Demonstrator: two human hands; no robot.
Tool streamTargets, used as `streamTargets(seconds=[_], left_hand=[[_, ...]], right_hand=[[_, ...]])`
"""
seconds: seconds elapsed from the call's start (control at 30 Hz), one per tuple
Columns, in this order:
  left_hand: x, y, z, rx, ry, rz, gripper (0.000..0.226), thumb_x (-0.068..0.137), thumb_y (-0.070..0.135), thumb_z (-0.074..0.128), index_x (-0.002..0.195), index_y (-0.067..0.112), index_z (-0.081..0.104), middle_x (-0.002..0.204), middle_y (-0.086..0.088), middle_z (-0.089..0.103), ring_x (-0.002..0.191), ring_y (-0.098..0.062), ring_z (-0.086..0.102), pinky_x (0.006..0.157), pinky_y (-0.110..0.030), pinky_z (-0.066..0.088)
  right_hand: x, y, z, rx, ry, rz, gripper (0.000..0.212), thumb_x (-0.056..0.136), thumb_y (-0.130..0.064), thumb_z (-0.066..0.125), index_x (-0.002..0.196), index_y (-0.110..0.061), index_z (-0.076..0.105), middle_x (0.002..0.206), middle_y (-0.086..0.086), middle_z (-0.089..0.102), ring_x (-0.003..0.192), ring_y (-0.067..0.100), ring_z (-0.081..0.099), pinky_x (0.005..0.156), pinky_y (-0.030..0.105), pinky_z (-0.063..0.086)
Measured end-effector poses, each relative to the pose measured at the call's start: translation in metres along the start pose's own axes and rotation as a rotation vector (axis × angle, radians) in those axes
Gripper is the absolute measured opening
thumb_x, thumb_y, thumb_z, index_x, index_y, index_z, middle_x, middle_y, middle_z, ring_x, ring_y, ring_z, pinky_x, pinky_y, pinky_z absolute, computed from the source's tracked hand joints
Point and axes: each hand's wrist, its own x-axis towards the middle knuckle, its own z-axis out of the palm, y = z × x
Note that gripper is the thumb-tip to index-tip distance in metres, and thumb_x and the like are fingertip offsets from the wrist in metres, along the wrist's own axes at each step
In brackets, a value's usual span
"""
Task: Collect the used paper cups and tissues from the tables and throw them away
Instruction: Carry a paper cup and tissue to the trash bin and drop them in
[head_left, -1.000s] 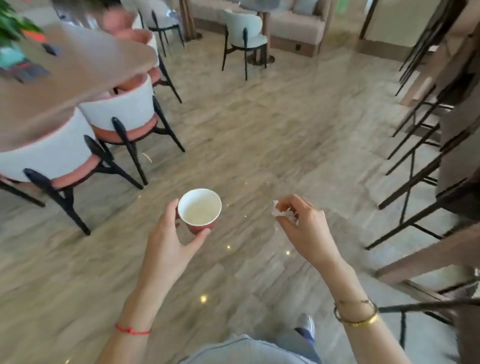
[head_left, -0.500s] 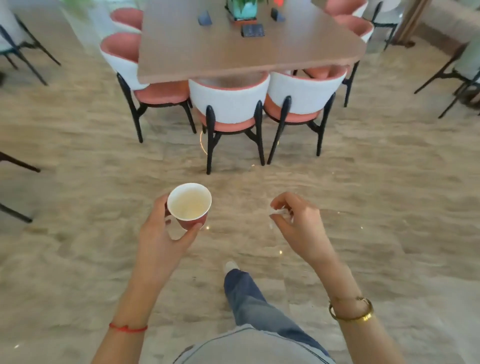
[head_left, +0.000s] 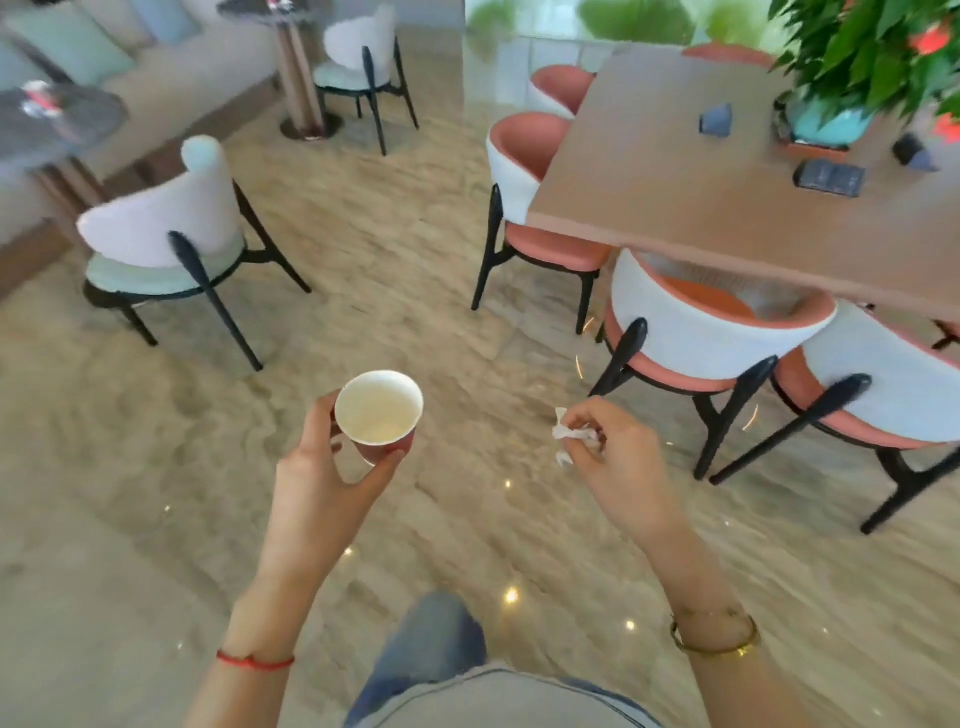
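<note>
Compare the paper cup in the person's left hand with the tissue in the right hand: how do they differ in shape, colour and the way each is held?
The paper cup keeps a round, open form; the tissue is crumpled. The cup is red outside and white inside, the tissue all white. The left hand grips the cup near its base, while the right hand pinches the tissue at the fingertips. Both are carried above the floor.

A wooden surface (head_left: 691, 208) is seen at the upper right, carrying a potted plant (head_left: 852, 67) in a teal pot near its far edge and a dark flat object (head_left: 831, 178) just beside it. Pink-and-white chairs (head_left: 711, 332) are tucked along its near edge. A pale green chair (head_left: 166, 244) stands apart on the marbled floor (head_left: 405, 291), with a sofa (head_left: 156, 78) behind it.
</note>
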Motion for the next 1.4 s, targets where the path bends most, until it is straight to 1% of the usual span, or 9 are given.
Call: streamTargets(seconds=[0.13,0.27,0.43,0.6,0.8,0.9,1.17,1.3,1.4], left_hand=[[0.059,-0.021,0.007,0.004,0.063,-0.08,0.067,0.068,0.033,0.083,0.125,0.026,0.048,0.11,0.013,0.062,0.096,-0.014,0.064,0.072,0.0,0.039],[0.137,-0.048,0.02,0.027,0.114,-0.107,0.067,0.067,0.037,0.082,0.125,0.027,0.048,0.11,0.015,0.06,0.096,-0.011,0.063,0.071,0.0,0.04],[0.27,-0.076,0.031,0.046,0.143,-0.082,0.067,0.068,0.037,0.083,0.125,0.023,0.049,0.108,0.015,0.06,0.093,-0.01,0.061,0.071,-0.009,0.041],[0.413,-0.093,0.033,0.056,0.134,-0.015,0.067,0.07,0.041,0.081,0.126,0.025,0.047,0.111,0.015,0.059,0.094,-0.006,0.058,0.072,0.0,0.038],[0.542,-0.112,0.049,0.053,0.085,0.011,0.068,0.07,0.04,0.081,0.127,0.023,0.047,0.113,0.016,0.057,0.096,-0.008,0.059,0.075,-0.002,0.04],[0.6,-0.13,0.064,0.058,0.053,0.01,0.07,0.07,0.04,0.081,0.129,0.022,0.047,0.115,0.013,0.059,0.099,-0.009,0.06,0.077,-0.01,0.043],[0.798,-0.165,0.127,0.036,0.051,-0.012,0.067,0.069,0.041,0.081,0.125,0.024,0.049,0.103,0.024,0.057,0.09,0.0,0.058,0.071,0.002,0.039],[0.909,-0.17,0.15,0.063,0.068,0.004,0.069,0.069,0.041,0.082,0.125,0.022,0.048,0.105,0.01,0.063,0.092,-0.01,0.063,0.073,-0.009,0.044],[0.981,-0.174,0.162,0.064,0.09,-0.008,0.07,0.069,0.041,0.082,0.127,0.024,0.047,0.108,0.013,0.062,0.093,-0.009,0.063,0.072,-0.004,0.043]], right_hand=[[0.089,0.003,0.033,0.05,-0.08,-0.035,0.014,0.084,-0.012,0.068,0.085,-0.024,0.061,0.091,-0.014,0.065,0.084,-0.002,0.059,0.07,0.009,0.041],[0.179,0.003,0.074,0.078,-0.118,-0.085,0.011,0.084,-0.015,0.069,0.086,-0.023,0.062,0.093,-0.015,0.065,0.082,-0.004,0.059,0.066,0.006,0.041],[0.311,-0.015,0.119,0.11,-0.11,-0.107,0.012,0.083,-0.011,0.07,0.087,-0.019,0.063,0.091,-0.018,0.063,0.084,-0.017,0.055,0.069,0.0,0.038],[0.441,-0.04,0.147,0.107,-0.067,-0.097,0.01,0.084,-0.012,0.068,0.089,-0.019,0.063,0.094,-0.017,0.064,0.081,-0.011,0.055,0.069,0.001,0.036],[0.555,-0.041,0.174,0.082,-0.045,-0.069,0.009,0.084,-0.01,0.067,0.089,-0.016,0.063,0.091,-0.012,0.064,0.081,-0.004,0.055,0.069,0.003,0.037],[0.611,-0.032,0.191,0.084,-0.034,-0.046,0.011,0.083,-0.008,0.067,0.088,-0.016,0.063,0.087,-0.013,0.062,0.084,-0.01,0.054,0.07,0.0,0.035],[0.818,-0.008,0.234,0.093,-0.055,-0.065,0.014,0.083,-0.011,0.067,0.087,-0.021,0.06,0.089,-0.014,0.062,0.084,-0.004,0.055,0.07,0.004,0.038],[0.936,-0.01,0.241,0.094,-0.063,-0.131,0.011,0.084,-0.009,0.067,0.089,-0.017,0.061,0.092,-0.008,0.064,0.088,-0.005,0.055,0.071,0.004,0.038],[1.015,-0.014,0.247,0.107,-0.078,-0.145,0.009,0.085,-0.011,0.066,0.09,-0.016,0.061,0.093,-0.008,0.064,0.083,0.004,0.057,0.07,0.013,0.044]])
